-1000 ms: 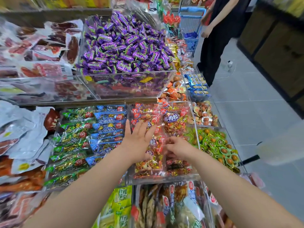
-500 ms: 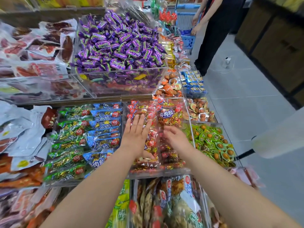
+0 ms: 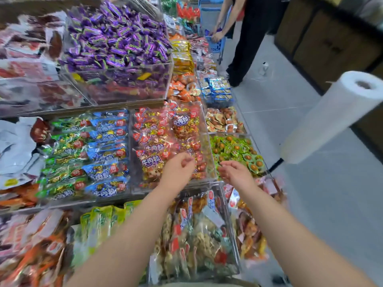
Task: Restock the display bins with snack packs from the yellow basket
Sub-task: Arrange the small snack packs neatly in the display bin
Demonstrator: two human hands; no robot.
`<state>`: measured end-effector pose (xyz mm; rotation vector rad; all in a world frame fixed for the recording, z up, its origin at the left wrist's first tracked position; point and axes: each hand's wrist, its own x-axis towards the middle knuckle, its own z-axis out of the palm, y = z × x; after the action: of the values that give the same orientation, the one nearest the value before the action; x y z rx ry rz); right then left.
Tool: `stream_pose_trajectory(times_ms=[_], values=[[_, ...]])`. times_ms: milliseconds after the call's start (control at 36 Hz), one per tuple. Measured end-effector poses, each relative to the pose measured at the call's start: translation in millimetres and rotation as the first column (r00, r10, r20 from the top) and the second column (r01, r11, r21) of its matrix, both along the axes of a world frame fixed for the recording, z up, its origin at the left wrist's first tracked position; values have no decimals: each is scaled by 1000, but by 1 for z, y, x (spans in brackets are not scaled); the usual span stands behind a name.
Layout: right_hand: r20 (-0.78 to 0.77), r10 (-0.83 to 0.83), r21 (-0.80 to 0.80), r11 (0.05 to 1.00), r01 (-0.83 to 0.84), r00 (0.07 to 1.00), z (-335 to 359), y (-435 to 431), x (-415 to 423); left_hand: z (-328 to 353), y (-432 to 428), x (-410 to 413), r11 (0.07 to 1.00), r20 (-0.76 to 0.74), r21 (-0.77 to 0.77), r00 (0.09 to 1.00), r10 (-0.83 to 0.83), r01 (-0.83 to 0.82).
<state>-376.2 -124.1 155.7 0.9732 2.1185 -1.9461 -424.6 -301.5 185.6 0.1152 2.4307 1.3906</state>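
A clear display bin (image 3: 207, 129) in the middle tier holds red and gold snack packs (image 3: 157, 139). My left hand (image 3: 178, 169) hovers over the bin's front right part, fingers loosely curled, holding nothing. My right hand (image 3: 234, 172) hangs just right of that bin, over its front corner beside the green packs (image 3: 236, 150), fingers relaxed and empty. No yellow basket is in view.
Left of the red bin lies a bin of green and blue packs (image 3: 87, 154). Purple candies (image 3: 116, 40) fill the upper bin. A white bag roll (image 3: 335, 117) juts out at right. A person in black (image 3: 246, 38) stands by a blue basket (image 3: 215, 44) down the aisle.
Both hands have lifted off the red packs and drawn back toward me and to the right. The view has swung rightward.
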Motion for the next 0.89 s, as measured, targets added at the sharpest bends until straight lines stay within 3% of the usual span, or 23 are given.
stream_pose_trajectory(times_ms=[139,250,389,528,611,694,750,806,889], values=[[174,-120,-29,992,127,977,-41,-6,76,-51,4,64,982,436,94,880,-188,163],[353,-225,-80,960,269,908,-74,-28,163,-97,-17,112,959,649,13,727,-223,282],[525,-425,-106,827,553,737,-109,-70,280,-130,-49,162,830,686,-201,679,-260,521],[656,-578,-102,568,817,485,-135,-133,402,-147,-59,206,720,694,-197,614,-377,665],[713,-569,-100,496,863,410,-149,-157,458,-151,-51,231,541,699,-194,502,-509,819],[754,-555,-97,436,895,352,-151,-155,497,-152,-34,255,267,693,-261,373,-617,928],[752,-562,-105,413,905,344,-145,-143,518,-153,-20,272,132,673,-309,314,-670,942],[715,-612,-97,391,915,338,-140,-124,538,-157,-4,291,90,663,-317,289,-690,944],[639,-696,-91,354,931,328,-128,-97,566,-167,17,320,201,711,-293,354,-607,935]])
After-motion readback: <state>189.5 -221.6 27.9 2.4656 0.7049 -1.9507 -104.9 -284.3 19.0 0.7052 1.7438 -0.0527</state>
